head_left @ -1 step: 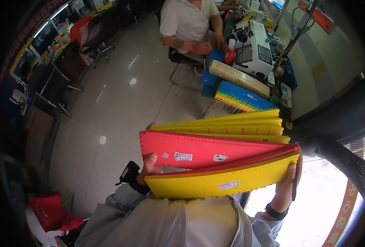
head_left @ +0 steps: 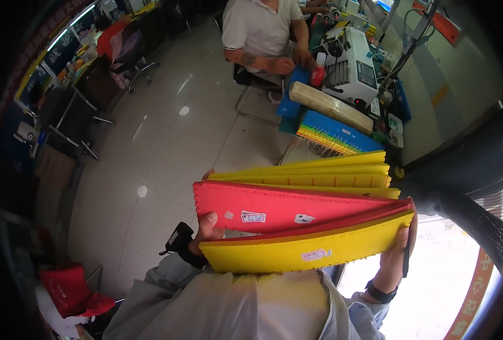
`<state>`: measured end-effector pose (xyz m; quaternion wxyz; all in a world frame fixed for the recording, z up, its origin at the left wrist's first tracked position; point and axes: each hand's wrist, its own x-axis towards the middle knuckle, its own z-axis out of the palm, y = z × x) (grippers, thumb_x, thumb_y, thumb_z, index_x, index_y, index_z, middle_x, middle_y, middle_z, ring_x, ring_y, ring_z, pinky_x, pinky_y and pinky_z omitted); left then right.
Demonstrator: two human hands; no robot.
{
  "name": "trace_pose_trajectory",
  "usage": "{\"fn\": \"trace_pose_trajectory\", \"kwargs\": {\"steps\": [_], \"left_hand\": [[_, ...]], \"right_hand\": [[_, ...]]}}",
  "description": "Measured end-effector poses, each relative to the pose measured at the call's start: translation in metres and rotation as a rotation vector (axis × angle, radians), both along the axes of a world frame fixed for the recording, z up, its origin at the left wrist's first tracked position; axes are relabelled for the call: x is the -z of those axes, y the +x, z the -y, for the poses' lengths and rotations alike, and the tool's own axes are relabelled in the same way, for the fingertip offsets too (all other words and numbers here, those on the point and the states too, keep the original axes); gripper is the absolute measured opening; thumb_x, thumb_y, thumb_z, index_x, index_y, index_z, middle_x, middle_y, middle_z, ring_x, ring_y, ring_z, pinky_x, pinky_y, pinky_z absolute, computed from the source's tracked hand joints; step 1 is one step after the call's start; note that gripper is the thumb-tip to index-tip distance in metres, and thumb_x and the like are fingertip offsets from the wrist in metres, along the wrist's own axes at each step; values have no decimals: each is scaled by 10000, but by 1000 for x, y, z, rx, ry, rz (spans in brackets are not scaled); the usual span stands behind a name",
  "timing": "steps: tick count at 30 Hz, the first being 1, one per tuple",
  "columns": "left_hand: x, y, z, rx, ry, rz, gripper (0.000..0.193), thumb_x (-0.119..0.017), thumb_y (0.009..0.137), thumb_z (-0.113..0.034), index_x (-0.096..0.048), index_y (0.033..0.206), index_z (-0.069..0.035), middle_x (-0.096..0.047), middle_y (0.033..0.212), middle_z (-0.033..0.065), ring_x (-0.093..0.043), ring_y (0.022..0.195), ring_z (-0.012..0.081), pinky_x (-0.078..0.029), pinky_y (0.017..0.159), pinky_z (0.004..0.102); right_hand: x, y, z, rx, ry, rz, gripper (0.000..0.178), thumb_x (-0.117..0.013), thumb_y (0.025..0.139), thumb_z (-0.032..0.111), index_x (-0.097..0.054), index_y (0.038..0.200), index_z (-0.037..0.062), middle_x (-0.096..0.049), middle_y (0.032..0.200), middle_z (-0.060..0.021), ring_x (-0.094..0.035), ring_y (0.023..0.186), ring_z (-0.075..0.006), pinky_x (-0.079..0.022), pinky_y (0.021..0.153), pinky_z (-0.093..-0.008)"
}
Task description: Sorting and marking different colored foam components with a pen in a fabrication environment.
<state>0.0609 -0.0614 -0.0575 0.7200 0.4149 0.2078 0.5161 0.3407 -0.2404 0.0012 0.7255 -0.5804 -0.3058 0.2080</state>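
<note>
Left hand (head_left: 208,225) — grip pinching red foam sheet (head_left: 282,205), yellow foam sheets (head_left: 302,180) fanned behind; right hand (head_left: 402,243) — grip pinching front yellow foam sheet (head_left: 268,256).

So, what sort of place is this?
Probably a small workshop: there's a boxy white machine amid clutter, a stack of coloured foam-like sheets, and a seated person leaning over a blue piece.

One left hand (head_left: 208,226) at seven o'clock, one right hand (head_left: 401,245) at four. One yellow front panel (head_left: 302,246) and two red layers (head_left: 282,205) at five; one red bottle (head_left: 317,77) at one; one wooden block (head_left: 330,107) at two.
</note>
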Motion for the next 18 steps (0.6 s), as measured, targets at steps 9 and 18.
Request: {"fn": "trace_pose_trajectory", "kwargs": {"steps": [9, 18], "left_hand": [[15, -11, 19, 156, -212, 13, 889, -659, 634, -331, -147, 1327, -114, -362, 1227, 148, -402, 1125, 283, -362, 942, 442], [32, -11, 16, 232, -267, 105, 782, -631, 691, -266, -172, 1309, -131, -398, 1174, 108, -440, 1068, 259, -404, 893, 417]], "right_hand": [[8, 5, 23, -148, -182, -143, 712, -697, 660, 353, -359, 1173, -7, -487, 1094, -141, -482, 1006, -208, -382, 874, -296], [28, 18, 30, -188, -101, -96, 623, -685, 668, 378, -395, 1073, 4, -503, 1040, -113, -494, 947, -177, -370, 850, -274]]}}
